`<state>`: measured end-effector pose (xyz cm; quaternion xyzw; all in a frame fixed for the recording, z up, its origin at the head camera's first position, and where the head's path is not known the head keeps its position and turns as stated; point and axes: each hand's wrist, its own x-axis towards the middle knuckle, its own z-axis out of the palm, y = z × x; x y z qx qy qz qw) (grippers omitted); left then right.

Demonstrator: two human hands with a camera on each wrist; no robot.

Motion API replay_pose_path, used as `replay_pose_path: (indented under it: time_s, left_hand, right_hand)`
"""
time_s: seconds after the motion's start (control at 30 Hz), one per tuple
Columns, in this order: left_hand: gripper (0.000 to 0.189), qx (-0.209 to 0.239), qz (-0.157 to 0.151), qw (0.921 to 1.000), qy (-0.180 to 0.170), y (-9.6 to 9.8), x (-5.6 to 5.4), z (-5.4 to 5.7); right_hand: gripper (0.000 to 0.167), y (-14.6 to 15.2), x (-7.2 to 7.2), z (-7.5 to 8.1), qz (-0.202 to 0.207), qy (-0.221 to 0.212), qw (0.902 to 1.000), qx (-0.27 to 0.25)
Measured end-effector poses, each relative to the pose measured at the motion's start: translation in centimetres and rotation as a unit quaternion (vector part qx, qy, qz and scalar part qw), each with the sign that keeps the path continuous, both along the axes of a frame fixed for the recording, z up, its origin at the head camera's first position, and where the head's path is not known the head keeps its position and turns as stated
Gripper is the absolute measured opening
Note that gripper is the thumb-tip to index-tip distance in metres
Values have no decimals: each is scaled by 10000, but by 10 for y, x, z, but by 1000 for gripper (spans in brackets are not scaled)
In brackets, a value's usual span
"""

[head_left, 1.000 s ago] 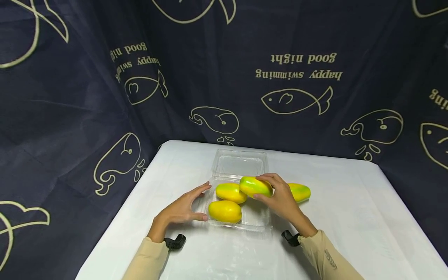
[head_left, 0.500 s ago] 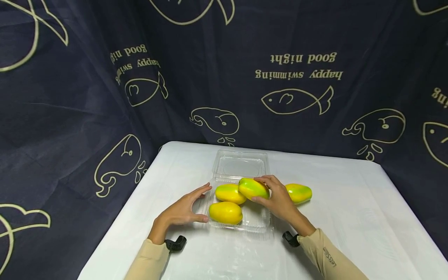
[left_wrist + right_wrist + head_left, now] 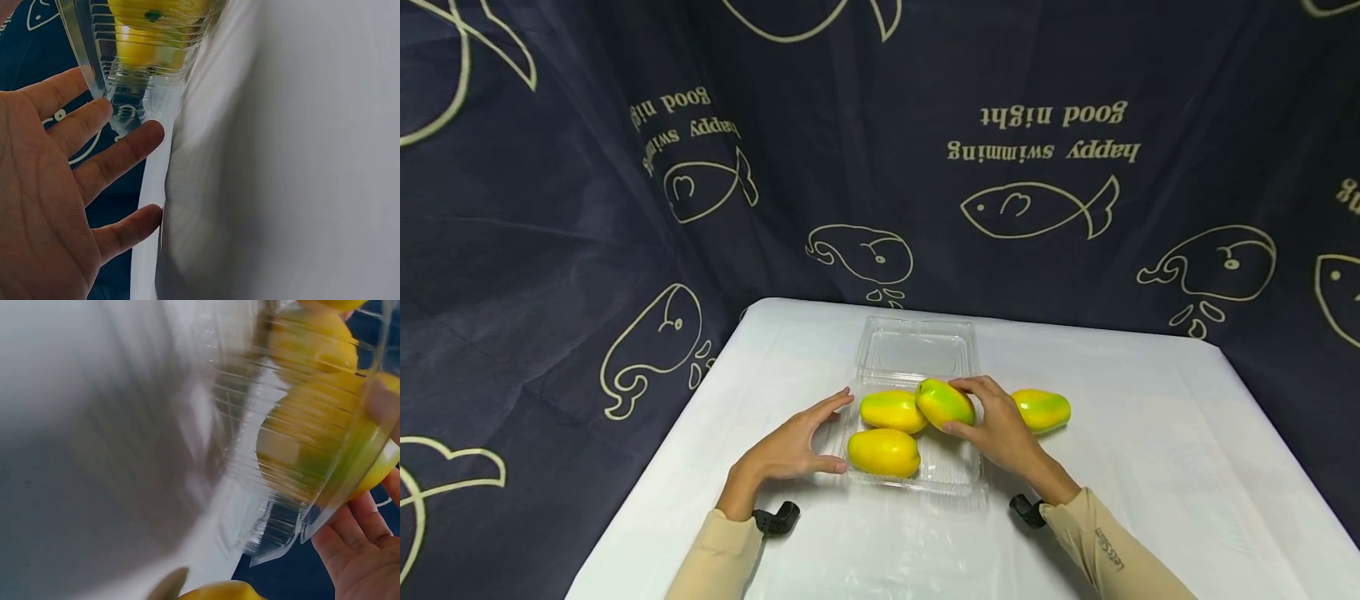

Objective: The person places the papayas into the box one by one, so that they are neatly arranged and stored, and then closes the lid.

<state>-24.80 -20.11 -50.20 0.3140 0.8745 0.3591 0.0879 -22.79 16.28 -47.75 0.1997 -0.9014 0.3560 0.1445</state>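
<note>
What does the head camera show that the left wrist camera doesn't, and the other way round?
Only the head view: the right hand holding a green-yellow fruit, the rightmost fruit and the tan sleeves.

Only the left wrist view: the palm of the left hand.

Both: that hand, the clear container, yellow fruit inside it, the white tabletop and dark fish-print cloth.

Pale letters on the dark blue cloth (image 3: 850,150) behind the table (image 3: 1172,467) read "happy swimming" and "good night", upside down; the same words slant farther left, partly lost in a fold, and "ng" shows at the right edge. The right sleeve (image 3: 1108,542) bears small lettering resembling "LetsSlim".
</note>
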Motion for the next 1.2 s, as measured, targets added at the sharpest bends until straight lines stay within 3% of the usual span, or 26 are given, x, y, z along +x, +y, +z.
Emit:
replay_pose_path:
  time_s: [0.63, 1.2]
  left_hand:
    - [102, -11, -22, 10000, 19, 0, -1, 2]
    - [103, -16, -41, 9999, 111, -1, 0, 1]
  right_hand:
    - [67, -4, -1, -3, -53, -105, 9991, 413]
    - [68, -5, 0, 2, -119, -106, 9994, 320]
